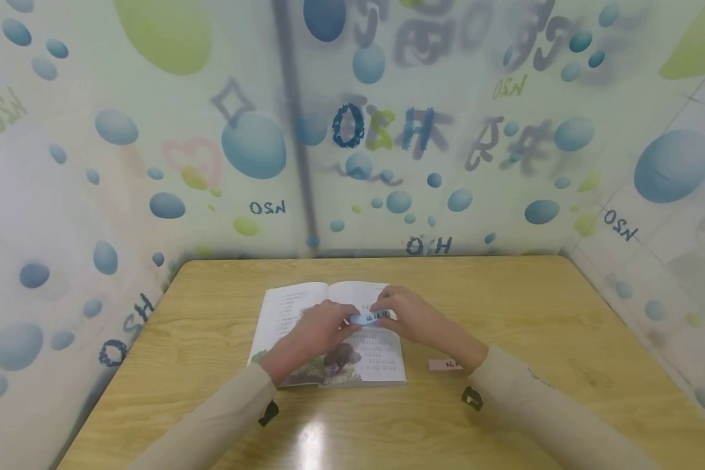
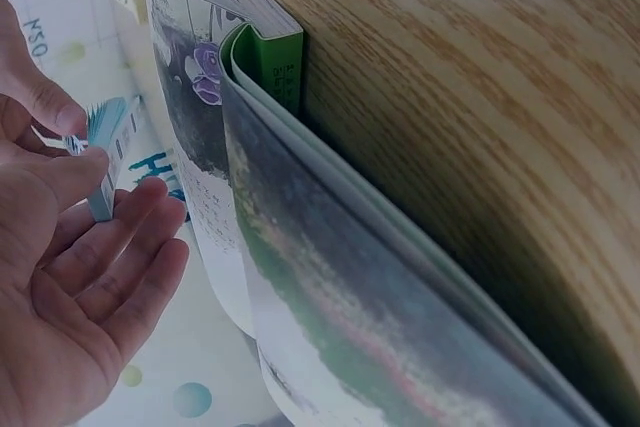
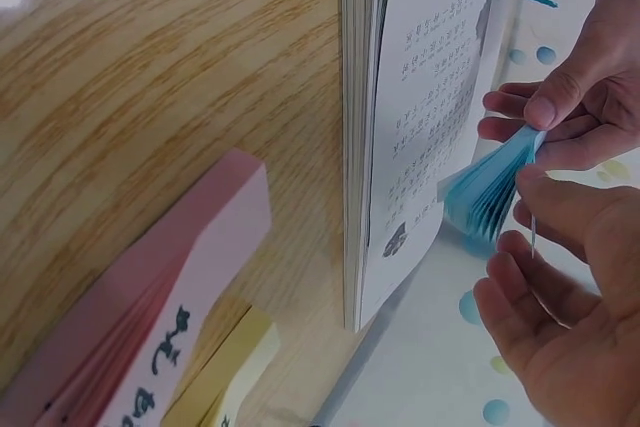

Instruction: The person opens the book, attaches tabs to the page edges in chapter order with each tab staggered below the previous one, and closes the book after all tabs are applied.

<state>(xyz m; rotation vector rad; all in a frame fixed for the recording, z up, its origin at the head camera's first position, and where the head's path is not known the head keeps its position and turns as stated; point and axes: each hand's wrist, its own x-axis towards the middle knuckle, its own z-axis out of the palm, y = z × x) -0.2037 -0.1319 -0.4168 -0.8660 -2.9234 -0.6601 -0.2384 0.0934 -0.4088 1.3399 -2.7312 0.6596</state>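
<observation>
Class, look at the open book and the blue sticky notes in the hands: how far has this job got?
Done: the book lies open on the table. In hand: both hands, left hand and right hand, pinch the blue pad over the right page, its leaves fanned in the right wrist view. Left: no note shows on the page yet; the pink pad and yellow pad lie untouched.

A light wooden desk (image 1: pixel 534 307) with visible grain carries the things, its far edge meeting a wall covering printed with blue and green bubbles. An open book (image 1: pixel 305 303) lies flat at the middle of the desk, nearer the far edge than the near one. Just beside the book's right edge lie a pink sticky-note pad (image 3: pixel 150 317) and a yellow pad (image 3: pixel 230 372), close together.
</observation>
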